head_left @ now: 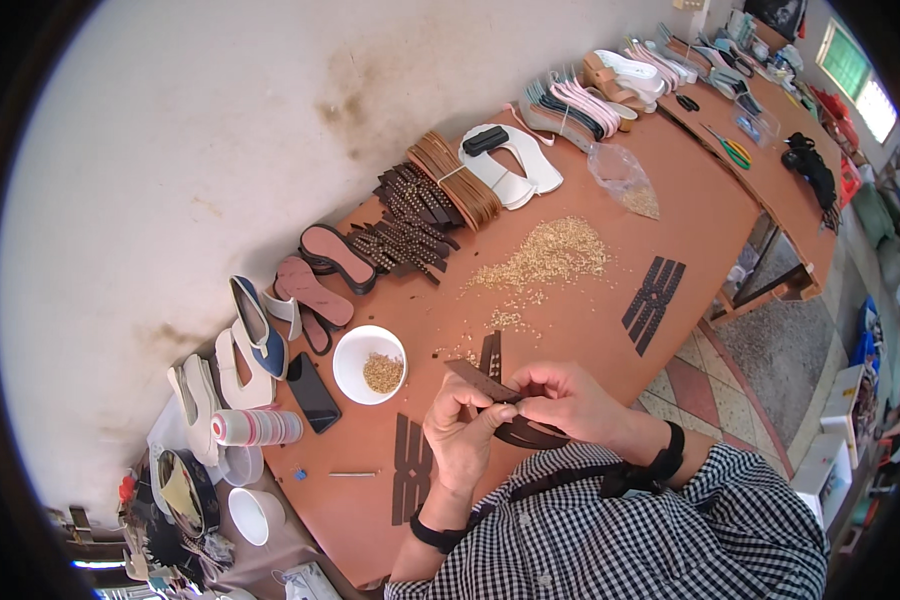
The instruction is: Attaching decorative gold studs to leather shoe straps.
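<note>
Near the table's front edge, my left hand pinches a dark brown strap piece, a slitted shoe upper by its look. My right hand grips the same piece from the other side, fingertips close to the left thumb. A few gold studs show on one of its strips; the spot between my fingertips is partly hidden. Left of the hands lies a flat slitted dark piece. Beyond them spreads a heap of small gold studs, and a white bowl holds more.
Another slitted piece lies at right. Studded strips, brown strap bundles, soles and shoes line the wall. A phone, striped cup, metal pin tool and stud bag share the table.
</note>
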`<state>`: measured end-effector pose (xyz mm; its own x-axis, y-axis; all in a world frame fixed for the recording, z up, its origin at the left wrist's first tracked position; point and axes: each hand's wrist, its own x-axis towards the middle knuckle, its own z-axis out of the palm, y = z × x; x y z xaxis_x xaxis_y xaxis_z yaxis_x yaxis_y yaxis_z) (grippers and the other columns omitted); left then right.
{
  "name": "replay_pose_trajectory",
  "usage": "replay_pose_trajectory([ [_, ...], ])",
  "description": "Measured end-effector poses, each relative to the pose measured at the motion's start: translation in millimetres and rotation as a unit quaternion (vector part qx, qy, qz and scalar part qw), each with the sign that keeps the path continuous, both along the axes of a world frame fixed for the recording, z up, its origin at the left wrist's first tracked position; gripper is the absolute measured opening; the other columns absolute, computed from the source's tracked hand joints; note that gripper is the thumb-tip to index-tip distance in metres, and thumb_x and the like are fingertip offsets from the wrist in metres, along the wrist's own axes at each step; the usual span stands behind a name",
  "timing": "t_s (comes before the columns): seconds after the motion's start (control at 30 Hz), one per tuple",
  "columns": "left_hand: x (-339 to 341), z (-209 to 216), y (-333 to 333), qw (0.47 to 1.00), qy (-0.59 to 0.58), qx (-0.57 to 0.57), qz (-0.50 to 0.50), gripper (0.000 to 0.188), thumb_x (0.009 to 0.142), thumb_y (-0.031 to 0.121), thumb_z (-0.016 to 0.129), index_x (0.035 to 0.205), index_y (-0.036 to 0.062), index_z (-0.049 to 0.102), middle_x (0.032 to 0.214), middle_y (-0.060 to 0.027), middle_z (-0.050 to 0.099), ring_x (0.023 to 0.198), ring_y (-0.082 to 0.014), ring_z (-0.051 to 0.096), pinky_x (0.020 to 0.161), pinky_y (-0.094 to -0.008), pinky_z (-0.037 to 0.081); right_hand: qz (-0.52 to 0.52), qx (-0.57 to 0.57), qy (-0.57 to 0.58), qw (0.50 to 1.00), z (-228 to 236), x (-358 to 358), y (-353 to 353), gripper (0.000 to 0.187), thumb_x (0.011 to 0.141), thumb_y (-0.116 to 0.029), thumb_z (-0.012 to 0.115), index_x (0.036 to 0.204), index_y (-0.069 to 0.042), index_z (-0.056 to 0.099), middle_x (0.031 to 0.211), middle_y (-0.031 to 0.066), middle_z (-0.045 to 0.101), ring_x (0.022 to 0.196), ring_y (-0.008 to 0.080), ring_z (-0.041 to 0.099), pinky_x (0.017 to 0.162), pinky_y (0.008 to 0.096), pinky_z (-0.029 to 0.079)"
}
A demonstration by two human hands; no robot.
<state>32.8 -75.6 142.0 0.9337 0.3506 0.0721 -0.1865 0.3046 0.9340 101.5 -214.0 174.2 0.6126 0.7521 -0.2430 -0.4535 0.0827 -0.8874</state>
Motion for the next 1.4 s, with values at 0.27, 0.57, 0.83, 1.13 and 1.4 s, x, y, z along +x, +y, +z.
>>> replay_pose_trajectory([
  [0.27, 0, -6, 4, 0.994, -0.057, 0.096, 0.003, 0.026, 0.065, -0.017, 0.061, 0.072, 0.0031, 0.046, 0.075, -0.0059, 0.055, 0.070, -0.0126, 0.055, 0.066, -0.0237, 0.048, 0.030, -0.028, -0.012, 0.999, -2, 2, -5, 0.016, 0.080, -0.001, 0.049, 0.095, 0.003, 0.055, 0.077, -0.0011, 0.054, 0.068, 0.0030, 0.048, 0.058, 0.0168, 0.039],
  [0.57, 1, 8, 3, 0.999, -0.008, -0.013, -0.044, 0.030, 0.057, -0.014, 0.067, 0.066, 0.0039, 0.045, 0.073, -0.0065, 0.054, 0.066, -0.0123, 0.050, 0.060, -0.0225, 0.043, 0.024, -0.011, -0.008, 1.000, -6, 0, -8, 0.016, 0.080, 0.000, 0.050, 0.095, 0.004, 0.055, 0.082, 0.0025, 0.058, 0.073, 0.0056, 0.053, 0.064, 0.0185, 0.044],
  [0.83, 3, -14, 10, 0.995, -0.031, 0.015, -0.090, 0.033, 0.058, -0.016, 0.066, 0.063, 0.0049, 0.041, 0.074, -0.0062, 0.054, 0.066, -0.0105, 0.051, 0.058, -0.0210, 0.044, 0.022, -0.038, 0.054, 0.998, -21, 0, -11, 0.015, 0.079, -0.002, 0.054, 0.093, 0.004, 0.057, 0.082, 0.0028, 0.059, 0.072, 0.0066, 0.054, 0.065, 0.0199, 0.044],
  [1.13, 7, -21, 9, 0.997, 0.021, 0.005, -0.078, 0.033, 0.061, -0.016, 0.064, 0.060, 0.0043, 0.039, 0.066, -0.0067, 0.057, 0.058, -0.0097, 0.054, 0.055, -0.0204, 0.047, 0.035, -0.106, -0.093, 0.989, -14, -3, -10, 0.010, 0.080, -0.004, 0.054, 0.088, 0.001, 0.057, 0.078, 0.0026, 0.059, 0.070, 0.0073, 0.053, 0.063, 0.0196, 0.043],
  [1.4, 3, -33, 10, 0.990, 0.096, -0.044, -0.093, 0.031, 0.062, -0.015, 0.063, 0.063, 0.0059, 0.040, 0.070, -0.0064, 0.056, 0.062, -0.0108, 0.054, 0.055, -0.0195, 0.044, 0.027, -0.127, -0.105, 0.986, -34, -5, -8, 0.009, 0.081, -0.003, 0.051, 0.089, 0.001, 0.053, 0.074, 0.0024, 0.057, 0.069, 0.0076, 0.052, 0.061, 0.0203, 0.043],
])
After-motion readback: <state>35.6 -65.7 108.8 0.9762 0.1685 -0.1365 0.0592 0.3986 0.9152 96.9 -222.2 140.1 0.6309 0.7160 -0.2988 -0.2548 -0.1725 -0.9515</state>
